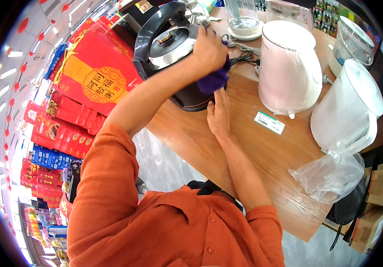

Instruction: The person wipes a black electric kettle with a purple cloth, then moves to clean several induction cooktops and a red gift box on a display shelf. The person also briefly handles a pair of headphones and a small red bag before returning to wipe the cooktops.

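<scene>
Left hand (210, 50) atop purple cloth (213, 82), right hand (219, 115) outstretched just below.

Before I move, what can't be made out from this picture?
In the head view:
Black kettle: part of its side, hidden by the purple cloth and left hand.
Right hand: palm, hidden by its back.
Glass jug: top, cut off by the upper edge.
Price label: fine print, too small to read.

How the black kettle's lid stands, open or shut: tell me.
Shut: the lid covers the black kettle, with no gap along its visible edge.
</scene>
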### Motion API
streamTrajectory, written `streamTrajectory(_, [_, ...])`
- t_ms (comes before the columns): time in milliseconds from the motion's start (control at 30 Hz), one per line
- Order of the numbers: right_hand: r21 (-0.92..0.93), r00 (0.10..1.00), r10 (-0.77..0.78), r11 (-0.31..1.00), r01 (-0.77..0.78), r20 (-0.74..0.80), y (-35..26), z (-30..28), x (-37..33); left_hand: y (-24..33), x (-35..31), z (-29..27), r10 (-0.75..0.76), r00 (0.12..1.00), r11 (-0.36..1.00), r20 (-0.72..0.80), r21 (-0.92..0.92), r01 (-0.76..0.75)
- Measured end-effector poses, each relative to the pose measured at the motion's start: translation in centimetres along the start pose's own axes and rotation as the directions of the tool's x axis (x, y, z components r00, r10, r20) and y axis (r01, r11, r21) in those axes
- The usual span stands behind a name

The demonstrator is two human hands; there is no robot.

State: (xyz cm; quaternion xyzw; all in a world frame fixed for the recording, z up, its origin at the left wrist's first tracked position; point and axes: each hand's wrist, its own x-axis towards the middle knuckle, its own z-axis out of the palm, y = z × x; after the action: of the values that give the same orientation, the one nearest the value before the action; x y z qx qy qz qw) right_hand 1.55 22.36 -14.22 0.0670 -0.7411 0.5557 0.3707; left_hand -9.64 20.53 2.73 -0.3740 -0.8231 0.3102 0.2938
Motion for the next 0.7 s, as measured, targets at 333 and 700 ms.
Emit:
streamTrajectory(333, [0.028, 0.963, 0.23, 0.973, -0.228, -0.138, 0.9, 0.0, -0.1, 5.5, -8.5, 2.4, 0.206, 0.954, 0.967, -0.216, -0.105, -0.233])
streamTrajectory(700, [0.176, 0.933, 0.327, 0.937, -0.301, -0.147, 1.5, 0.5, 0.0, 1.3, -3.8, -1.0, -0.032, 0.995, 0.998, -0.095, -0.051, 0.028])
